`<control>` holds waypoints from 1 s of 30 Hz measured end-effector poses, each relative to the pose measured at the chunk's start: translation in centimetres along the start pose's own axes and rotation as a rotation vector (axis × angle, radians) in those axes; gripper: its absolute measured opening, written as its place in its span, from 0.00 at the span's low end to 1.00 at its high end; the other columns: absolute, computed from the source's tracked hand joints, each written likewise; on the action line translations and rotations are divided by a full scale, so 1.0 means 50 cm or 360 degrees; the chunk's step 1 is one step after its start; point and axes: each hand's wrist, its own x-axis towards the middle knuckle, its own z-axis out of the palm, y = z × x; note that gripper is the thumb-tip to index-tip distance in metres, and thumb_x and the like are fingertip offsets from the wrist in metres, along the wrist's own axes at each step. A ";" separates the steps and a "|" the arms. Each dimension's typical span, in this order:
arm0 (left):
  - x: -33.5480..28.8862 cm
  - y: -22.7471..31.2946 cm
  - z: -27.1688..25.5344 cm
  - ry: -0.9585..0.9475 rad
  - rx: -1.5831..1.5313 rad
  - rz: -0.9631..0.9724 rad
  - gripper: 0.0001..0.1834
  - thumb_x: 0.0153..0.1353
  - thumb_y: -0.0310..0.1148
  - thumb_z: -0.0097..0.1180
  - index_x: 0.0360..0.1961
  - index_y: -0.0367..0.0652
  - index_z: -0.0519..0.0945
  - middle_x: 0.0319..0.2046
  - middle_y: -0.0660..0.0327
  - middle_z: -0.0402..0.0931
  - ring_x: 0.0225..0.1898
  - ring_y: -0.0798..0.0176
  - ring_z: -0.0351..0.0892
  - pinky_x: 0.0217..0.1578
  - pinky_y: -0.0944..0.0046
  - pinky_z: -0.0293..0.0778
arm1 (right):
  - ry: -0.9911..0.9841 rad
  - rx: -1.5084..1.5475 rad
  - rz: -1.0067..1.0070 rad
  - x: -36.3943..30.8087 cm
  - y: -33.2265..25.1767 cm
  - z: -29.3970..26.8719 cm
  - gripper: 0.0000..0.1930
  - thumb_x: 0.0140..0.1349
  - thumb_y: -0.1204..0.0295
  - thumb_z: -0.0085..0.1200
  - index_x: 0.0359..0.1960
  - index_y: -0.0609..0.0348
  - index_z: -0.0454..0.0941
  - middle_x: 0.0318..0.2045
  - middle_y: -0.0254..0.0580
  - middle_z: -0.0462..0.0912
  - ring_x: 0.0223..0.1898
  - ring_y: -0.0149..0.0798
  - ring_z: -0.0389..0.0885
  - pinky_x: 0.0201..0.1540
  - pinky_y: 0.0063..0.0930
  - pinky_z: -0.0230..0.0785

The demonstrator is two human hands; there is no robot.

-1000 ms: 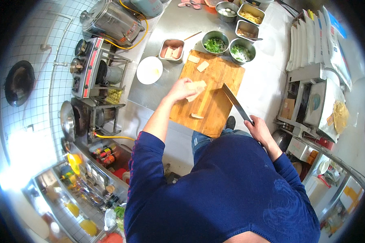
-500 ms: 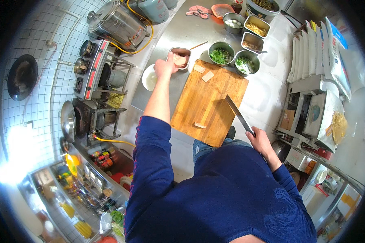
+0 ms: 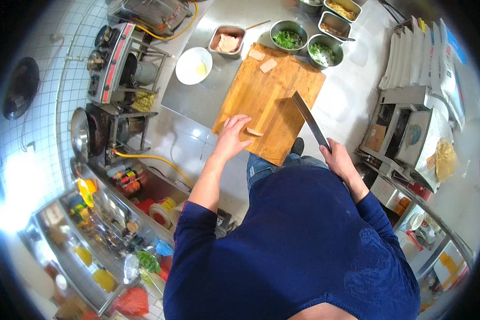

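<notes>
A kitchen cleaver [image 3: 311, 119] is gripped by its handle in my right hand [image 3: 338, 158], its blade slanting over the right edge of the wooden cutting board [image 3: 277, 101]. My left hand [image 3: 232, 136] hovers at the board's left edge, fingers apart and holding nothing. Close to its fingertips lies a small pale slice [image 3: 254, 132], perhaps meat. Two flat pale slices, one the far slice [image 3: 256, 55] and one the nearer slice [image 3: 268, 65], rest near the board's far end. Beyond them stands a metal container [image 3: 228, 40] with a pale pink piece inside.
Left of the board is a white bowl [image 3: 193, 66]. Metal bowls of chopped greens, one bright green [image 3: 288, 38] and one with white bits [image 3: 326, 52], stand at the far right. Behind them are rectangular food pans [image 3: 336, 25]. A gas stove [image 3: 112, 64] stands at left.
My left hand has left the metal container and come back toward me, opening beside the small slice. The view has shifted; my right hand still holds the cleaver.
</notes>
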 end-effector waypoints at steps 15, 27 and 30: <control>0.069 0.051 0.175 0.0918 -0.0079 -0.0289 0.12 0.57 0.30 0.79 0.38 0.45 0.87 0.39 0.60 0.83 0.43 0.49 0.83 0.46 0.49 0.81 | 0.0041 -0.0142 -0.0047 -0.020 -0.038 -0.004 0.18 0.79 0.62 0.57 0.56 0.66 0.85 0.32 0.66 0.86 0.37 0.64 0.88 0.43 0.52 0.78; 0.045 0.050 0.231 0.1147 0.0100 -0.0304 0.17 0.53 0.29 0.80 0.43 0.49 0.88 0.45 0.65 0.83 0.49 0.51 0.82 0.50 0.48 0.77 | -0.0178 -0.0130 -0.0030 -0.027 -0.018 0.012 0.18 0.79 0.61 0.58 0.54 0.68 0.84 0.31 0.63 0.85 0.35 0.58 0.88 0.43 0.49 0.78; 0.041 0.045 0.238 0.1137 0.0097 -0.0263 0.16 0.54 0.27 0.79 0.43 0.49 0.87 0.45 0.66 0.83 0.50 0.52 0.82 0.51 0.48 0.77 | -0.0178 -0.0153 -0.0042 -0.021 -0.018 0.004 0.18 0.79 0.61 0.58 0.54 0.68 0.84 0.30 0.63 0.85 0.35 0.59 0.88 0.43 0.49 0.78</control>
